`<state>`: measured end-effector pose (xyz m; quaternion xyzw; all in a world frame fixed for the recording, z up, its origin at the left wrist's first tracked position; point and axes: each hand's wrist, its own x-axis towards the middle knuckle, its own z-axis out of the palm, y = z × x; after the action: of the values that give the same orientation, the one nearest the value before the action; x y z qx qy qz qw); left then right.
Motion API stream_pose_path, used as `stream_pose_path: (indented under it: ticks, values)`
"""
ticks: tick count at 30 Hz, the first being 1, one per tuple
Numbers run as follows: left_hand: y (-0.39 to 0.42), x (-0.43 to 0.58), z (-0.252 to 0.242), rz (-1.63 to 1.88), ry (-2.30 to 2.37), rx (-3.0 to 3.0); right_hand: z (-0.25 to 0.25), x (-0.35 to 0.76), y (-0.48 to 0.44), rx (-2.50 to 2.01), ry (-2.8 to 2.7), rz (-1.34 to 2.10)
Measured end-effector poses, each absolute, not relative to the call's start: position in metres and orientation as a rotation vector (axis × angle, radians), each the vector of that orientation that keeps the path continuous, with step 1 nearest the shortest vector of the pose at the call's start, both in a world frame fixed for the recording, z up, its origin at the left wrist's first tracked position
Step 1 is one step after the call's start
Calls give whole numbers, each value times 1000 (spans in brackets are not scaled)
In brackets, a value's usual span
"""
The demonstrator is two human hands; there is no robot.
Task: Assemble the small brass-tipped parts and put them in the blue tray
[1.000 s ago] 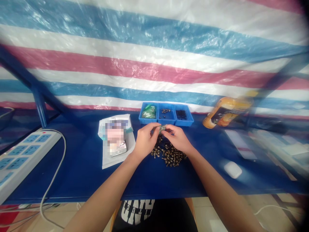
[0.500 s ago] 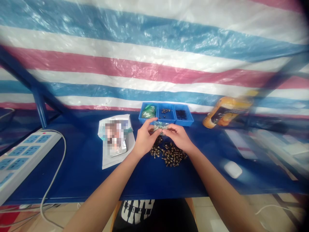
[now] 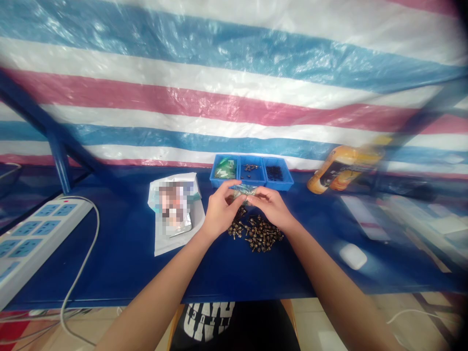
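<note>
My left hand (image 3: 220, 212) and my right hand (image 3: 269, 207) meet above the blue tabletop (image 3: 124, 273), pinching a small transparent plastic bag (image 3: 243, 190) between their fingertips. Something greenish shows inside the bag, too small to identify. Just below my hands lies a loose pile of small brass-coloured screws (image 3: 256, 235). Behind the bag stands a blue three-compartment tray (image 3: 251, 172) holding green packets, small dark-and-brass parts and black parts. My fingertips are just in front of its front wall, apparently not touching it.
Left of my hands lie a white packet (image 3: 157, 200) with a blurred card and a phone on it. Further left are a white power strip (image 3: 40, 234) and its white cable. On the right are an orange bottle (image 3: 341, 169) and a white computer mouse (image 3: 353, 256).
The small bag looks wider and flatter between my fingers than a second ago. My hands have shifted only slightly, and the screw pile and tray stay in place.
</note>
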<state>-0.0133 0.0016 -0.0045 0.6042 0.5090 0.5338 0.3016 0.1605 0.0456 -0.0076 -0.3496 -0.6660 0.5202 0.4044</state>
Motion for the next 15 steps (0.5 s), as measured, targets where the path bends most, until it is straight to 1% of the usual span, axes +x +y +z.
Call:
stream_pose_path:
  ticks: [15]
  values:
    - [1,-14,-3,1385,1350,1591,-9,161,45,-878,-1688,1329]
